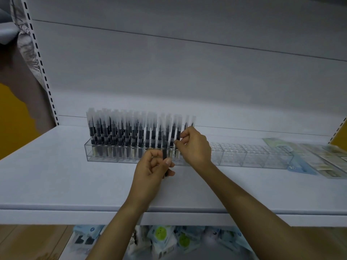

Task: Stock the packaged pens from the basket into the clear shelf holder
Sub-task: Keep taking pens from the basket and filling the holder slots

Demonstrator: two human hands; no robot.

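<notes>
Clear acrylic is being filled: a pen [164, 153] is being gripped upright by the left hand [150, 171] just before the holder [244, 156], while a second pen [178, 133] is being pinched by the right hand [195, 145] at the holder's last filled slots. A jam is probably being risked if it is tilted; neighbouring pens [131, 132] could be knocked askew.

White metal shelf board [56, 175] across middle of frame. Pale grey-white back panel [187, 72] above it. White slotted upright [40, 66] at upper left. Grey patterned fabric [24, 44] beside it, far upper left. Yellow wall patch [13, 119] at left edge. Flat clear-wrapped stationery packs, pale green and blue [309, 156], lying on shelf board at right. Blurry heap of light-blue and white packets with green spots [163, 237] at bottom centre, below shelf board. Wood-tone floor [28, 241] at lower left.
</notes>
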